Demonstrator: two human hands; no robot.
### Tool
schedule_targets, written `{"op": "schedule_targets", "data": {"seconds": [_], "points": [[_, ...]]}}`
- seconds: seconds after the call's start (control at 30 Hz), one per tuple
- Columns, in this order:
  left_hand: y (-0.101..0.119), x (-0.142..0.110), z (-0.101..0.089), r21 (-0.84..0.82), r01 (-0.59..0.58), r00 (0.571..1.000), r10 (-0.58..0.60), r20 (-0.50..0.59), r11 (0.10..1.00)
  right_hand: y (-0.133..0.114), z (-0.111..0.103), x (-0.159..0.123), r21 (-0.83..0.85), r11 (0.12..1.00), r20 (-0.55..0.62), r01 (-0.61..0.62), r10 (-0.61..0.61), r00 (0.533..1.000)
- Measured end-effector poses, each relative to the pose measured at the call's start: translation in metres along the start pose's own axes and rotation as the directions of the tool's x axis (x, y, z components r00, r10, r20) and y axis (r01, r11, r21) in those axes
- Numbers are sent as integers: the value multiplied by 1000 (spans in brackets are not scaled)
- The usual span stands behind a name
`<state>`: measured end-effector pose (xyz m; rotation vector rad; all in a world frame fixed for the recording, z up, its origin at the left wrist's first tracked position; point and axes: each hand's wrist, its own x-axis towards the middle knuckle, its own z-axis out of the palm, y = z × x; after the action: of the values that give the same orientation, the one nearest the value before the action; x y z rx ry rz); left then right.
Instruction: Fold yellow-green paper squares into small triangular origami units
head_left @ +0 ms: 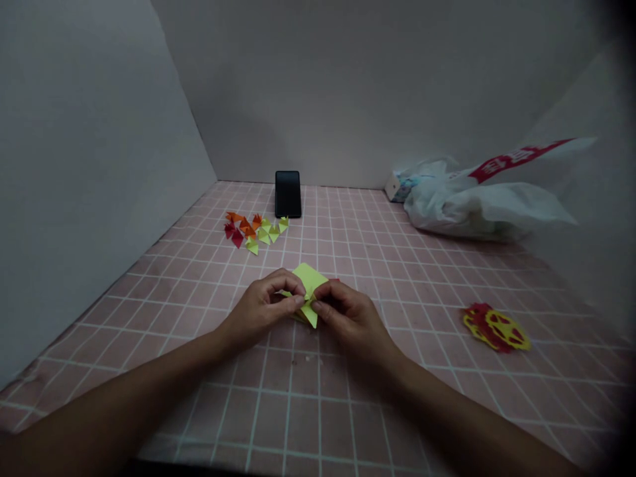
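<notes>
Between my two hands is a piece of yellow-green origami paper (311,315), partly folded, with one pointed flap hanging down toward me. My left hand (268,298) pinches its left side between thumb and bent fingers. On the right side, my right hand (348,310) pinches the same paper, its fingertips close to those of the left. Just behind the fingertips a flat yellow-green paper corner (309,273) shows; I cannot tell whether it belongs to the held piece or lies beneath it. A bit of red paper (336,280) peeks out behind my right fingers.
Several small folded paper pieces (250,231) in red, orange and yellow-green lie at the back left. Behind them a black phone (288,194) leans upright. A white plastic bag (462,209) and a small box (397,187) sit back right. Red and yellow cut-outs (497,329) lie right.
</notes>
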<state>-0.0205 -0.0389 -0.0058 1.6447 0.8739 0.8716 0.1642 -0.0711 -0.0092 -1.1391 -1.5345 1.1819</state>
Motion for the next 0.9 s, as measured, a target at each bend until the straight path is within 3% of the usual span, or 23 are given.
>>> {"op": "schedule_targets", "data": {"seconds": [0.67, 0.9], "points": [[0, 0, 0, -54, 59, 998, -59, -5, 997, 0, 0, 0, -49, 998, 15, 36, -35, 999], [-2, -2, 2, -168, 93, 995, -95, -6, 981, -4, 1, 1, 204, 975, 27, -89, 85, 996]]}}
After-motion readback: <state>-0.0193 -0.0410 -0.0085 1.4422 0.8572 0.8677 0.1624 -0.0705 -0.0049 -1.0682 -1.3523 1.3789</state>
